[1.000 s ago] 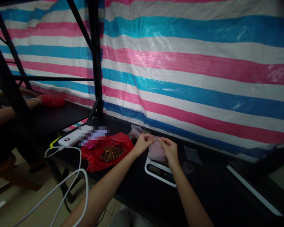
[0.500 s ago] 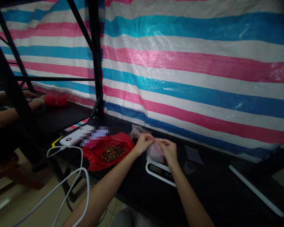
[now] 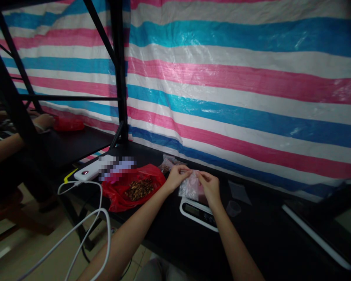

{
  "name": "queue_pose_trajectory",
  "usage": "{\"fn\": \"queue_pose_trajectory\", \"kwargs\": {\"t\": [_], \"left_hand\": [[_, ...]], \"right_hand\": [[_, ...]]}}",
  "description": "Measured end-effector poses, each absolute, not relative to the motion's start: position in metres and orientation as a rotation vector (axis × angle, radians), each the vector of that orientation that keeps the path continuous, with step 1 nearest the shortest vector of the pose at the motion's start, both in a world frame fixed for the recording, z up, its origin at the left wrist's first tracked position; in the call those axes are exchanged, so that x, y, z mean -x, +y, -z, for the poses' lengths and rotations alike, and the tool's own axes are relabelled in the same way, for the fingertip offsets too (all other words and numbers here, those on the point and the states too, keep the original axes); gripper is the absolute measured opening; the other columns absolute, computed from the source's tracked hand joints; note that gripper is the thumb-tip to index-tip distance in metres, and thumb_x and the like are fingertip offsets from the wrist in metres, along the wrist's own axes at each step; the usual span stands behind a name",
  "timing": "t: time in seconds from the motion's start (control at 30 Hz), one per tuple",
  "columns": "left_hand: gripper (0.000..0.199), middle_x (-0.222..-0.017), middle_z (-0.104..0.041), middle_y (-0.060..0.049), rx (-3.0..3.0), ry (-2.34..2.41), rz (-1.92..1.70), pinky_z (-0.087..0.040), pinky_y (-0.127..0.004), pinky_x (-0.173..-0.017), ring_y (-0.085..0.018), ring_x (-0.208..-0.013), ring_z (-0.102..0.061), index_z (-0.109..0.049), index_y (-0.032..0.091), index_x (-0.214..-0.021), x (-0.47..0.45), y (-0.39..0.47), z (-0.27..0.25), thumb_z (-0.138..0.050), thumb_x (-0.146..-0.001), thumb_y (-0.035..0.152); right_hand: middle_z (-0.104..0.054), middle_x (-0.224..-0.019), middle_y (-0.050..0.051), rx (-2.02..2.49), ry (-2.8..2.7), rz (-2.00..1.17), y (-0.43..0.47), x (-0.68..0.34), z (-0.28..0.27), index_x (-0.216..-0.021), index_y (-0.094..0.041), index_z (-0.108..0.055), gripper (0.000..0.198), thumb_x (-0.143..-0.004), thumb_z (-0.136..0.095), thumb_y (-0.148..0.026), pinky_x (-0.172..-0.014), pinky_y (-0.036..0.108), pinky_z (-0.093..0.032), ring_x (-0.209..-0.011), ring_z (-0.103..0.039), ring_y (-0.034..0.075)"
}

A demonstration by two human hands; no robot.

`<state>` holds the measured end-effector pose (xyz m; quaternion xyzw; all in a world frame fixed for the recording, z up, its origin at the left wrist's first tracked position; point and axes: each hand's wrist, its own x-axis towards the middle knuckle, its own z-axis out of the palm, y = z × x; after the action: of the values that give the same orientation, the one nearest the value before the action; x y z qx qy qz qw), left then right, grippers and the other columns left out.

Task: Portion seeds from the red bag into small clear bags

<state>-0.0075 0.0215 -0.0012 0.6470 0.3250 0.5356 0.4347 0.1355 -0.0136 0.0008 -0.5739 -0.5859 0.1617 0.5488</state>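
Between our left hand (image 3: 177, 177) and right hand (image 3: 209, 184), a clear crinkled plastic bag (image 3: 188, 189) fills the gap, and the flat white scale with a dark display (image 3: 191, 211) blocks the way down. Left of our left hand, the red plastic bag of brown kernels (image 3: 117, 199) obstructs low sideways passage. Ahead of both hands, we have only a narrow strip before the pink, white and blue striped plastic sheet (image 3: 245, 128). Right of our right hand, past the small clear round cup (image 3: 233, 208), we can pass over open black tabletop (image 3: 260, 230) toward the white-edged dark object (image 3: 316, 236).
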Motion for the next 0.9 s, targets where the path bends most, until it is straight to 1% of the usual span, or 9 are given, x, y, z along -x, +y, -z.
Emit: {"fn": "queue_pose_trajectory", "kwargs": {"t": [0.2,0.37,0.57,0.67,0.77,0.9], "left_hand": [[0.030,-0.057,-0.058,-0.002,-1.613,0.813,-1.316,-0.035,-0.020,-0.051,-0.010,-0.053,-0.049,-0.063,0.009,-0.066,0.008,0.021,0.002,-0.064,-0.066,0.038],[0.031,-0.061,-0.062,-0.003,-1.577,0.797,-1.347,-0.037,-0.021,-0.053,-0.011,-0.055,-0.051,-0.066,0.009,-0.070,0.007,0.023,0.004,-0.063,-0.066,0.040],[0.033,-0.055,-0.059,-0.001,-1.445,0.818,-1.395,-0.032,-0.020,-0.047,-0.009,-0.049,-0.046,-0.067,0.009,-0.074,0.007,0.026,0.007,-0.062,-0.066,0.041],[0.033,-0.055,-0.058,0.000,-1.445,0.794,-1.413,-0.032,-0.019,-0.047,-0.009,-0.050,-0.045,-0.065,0.010,-0.069,0.008,0.027,0.008,-0.058,-0.069,0.042],[0.036,-0.057,-0.059,-0.001,-1.443,0.788,-1.407,-0.034,-0.020,-0.050,-0.010,-0.053,-0.047,-0.063,0.010,-0.064,0.010,0.030,0.009,-0.056,-0.069,0.044],[0.035,-0.055,-0.057,0.001,-1.413,0.871,-1.509,-0.034,-0.020,-0.050,-0.011,-0.053,-0.047,-0.063,0.011,-0.064,0.015,0.035,0.009,-0.054,-0.070,0.045]], "right_hand": [[-0.064,-0.056,0.002,1.442,-1.394,-0.342,-0.013,-0.135,0.001,-0.073,-0.019,-0.071,0.035,-0.064,-0.057,-0.050,-0.048,0.023,-0.041,-0.050,-0.056,0.016],[-0.063,-0.053,0.002,1.460,-1.333,-0.336,-0.012,-0.135,0.001,-0.076,-0.019,-0.071,0.038,-0.067,-0.054,-0.051,-0.047,0.024,-0.041,-0.047,-0.055,0.015],[-0.063,-0.055,0.001,1.461,-1.313,-0.313,-0.017,-0.132,-0.004,-0.076,-0.019,-0.071,0.038,-0.068,-0.052,-0.051,-0.048,0.024,-0.041,-0.051,-0.055,0.016],[-0.062,-0.053,0.001,1.476,-1.309,-0.317,-0.018,-0.130,-0.007,-0.076,-0.019,-0.071,0.037,-0.069,-0.052,-0.051,-0.048,0.023,-0.040,-0.050,-0.055,0.015],[-0.061,-0.050,0.000,1.433,-1.314,-0.409,-0.016,-0.132,-0.007,-0.074,-0.019,-0.070,0.035,-0.069,-0.054,-0.049,-0.046,0.023,-0.040,-0.045,-0.052,0.013],[-0.066,-0.060,0.001,1.279,-1.415,-0.647,-0.014,-0.137,-0.007,-0.071,-0.017,-0.069,0.028,-0.065,-0.059,-0.043,-0.045,0.021,-0.040,-0.045,-0.052,0.012]]}}
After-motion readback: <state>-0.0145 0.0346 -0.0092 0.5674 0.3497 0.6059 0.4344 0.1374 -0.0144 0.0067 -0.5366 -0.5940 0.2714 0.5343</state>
